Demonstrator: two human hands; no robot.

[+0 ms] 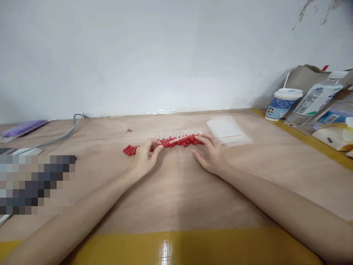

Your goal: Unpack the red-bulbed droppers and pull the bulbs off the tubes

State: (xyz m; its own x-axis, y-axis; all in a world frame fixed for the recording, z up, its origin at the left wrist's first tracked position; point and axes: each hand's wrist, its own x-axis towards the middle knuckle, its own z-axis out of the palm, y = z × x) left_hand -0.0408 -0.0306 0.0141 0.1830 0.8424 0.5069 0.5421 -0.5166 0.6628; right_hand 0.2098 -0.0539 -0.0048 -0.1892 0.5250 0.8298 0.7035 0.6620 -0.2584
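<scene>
A long row of small red pieces with thin, pale wire-like stems [183,140] lies across the table in front of me. Most stems point toward the wall, while a few thin ones [182,158] stretch toward me. At the row's left end, my left hand [147,152] is closed, thumb and forefinger pinched at a red piece [166,144]. My right hand [211,152] rests by the other end, its fingertips touching the red pieces and its thumb held apart. Several separate red pieces [130,150] lie left of my left hand.
Clear plastic bags [227,130] lie behind my right hand. A paper cup [284,104] and a plastic bottle [317,97] stand at the far right. A grey cable [62,136] and a purple packet [24,128] are at the left. Yellow tape [220,244] runs along the front edge.
</scene>
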